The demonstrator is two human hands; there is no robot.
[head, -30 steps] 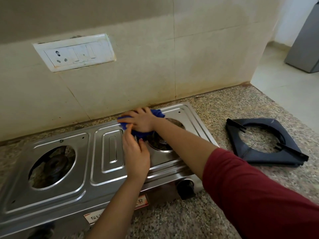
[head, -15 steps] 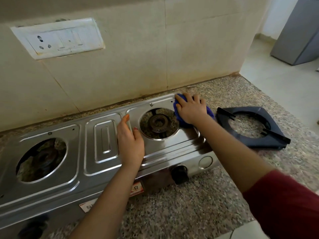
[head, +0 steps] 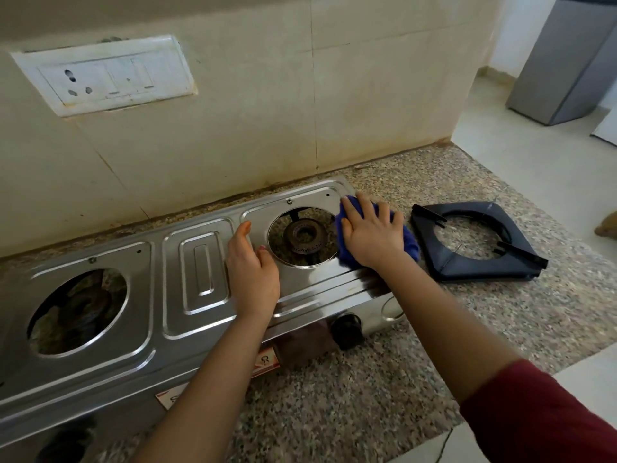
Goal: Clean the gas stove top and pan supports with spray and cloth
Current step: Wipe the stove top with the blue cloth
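Head cam, looking down: the shiny stainless steel gas stove top (head: 147, 329) runs across the middle of the frame on a speckled granite counter (head: 367, 396). The right hand (head: 374, 233) lies flat, fingers slightly spread, pressing a bunched blue cloth (head: 409, 243) onto the stove's right edge, centre-right of frame. The left hand (head: 252, 272) rests flat, fingers together, just left of the round burner opening (head: 303, 237). A black square pan support (head: 474, 272) lies on the counter, right of the cloth.
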